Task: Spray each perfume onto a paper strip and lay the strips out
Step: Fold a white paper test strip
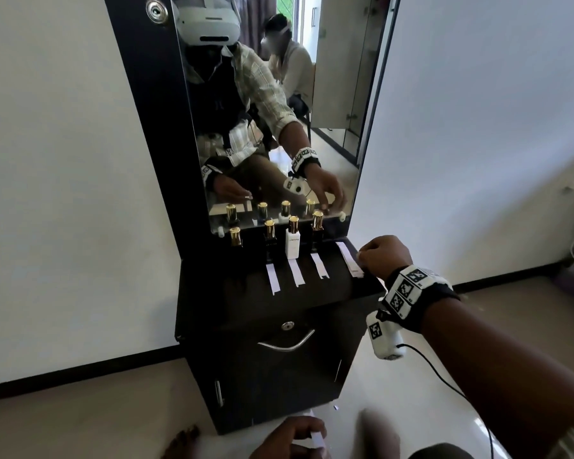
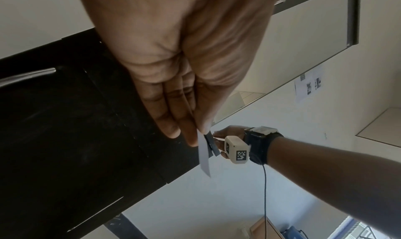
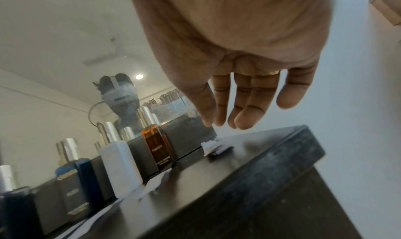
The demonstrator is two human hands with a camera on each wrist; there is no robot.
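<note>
Four gold-capped perfume bottles stand in a row before the mirror: a dark one (image 1: 235, 236), a second dark one (image 1: 269, 234), a white one (image 1: 293, 242) (image 3: 120, 165) and an amber one (image 1: 317, 230) (image 3: 157, 150). Three paper strips (image 1: 295, 273) lie in front of the three right-hand bottles. A fourth strip (image 1: 349, 260) lies at the shelf's right end. My right hand (image 1: 362, 257) (image 3: 219, 122) hovers just over that strip's near end, fingers relaxed and holding nothing. Low by the floor, my left hand (image 1: 307, 437) (image 2: 195, 136) pinches a white strip (image 1: 317, 439) (image 2: 204, 157) between thumb and fingers.
The black dressing table's shelf (image 1: 312, 293) ends close to my right wrist. Below it are a drawer with a curved metal handle (image 1: 287, 342) and a cabinet door. The mirror (image 1: 279, 111) reflects me and a second seated person. White walls flank the unit on both sides.
</note>
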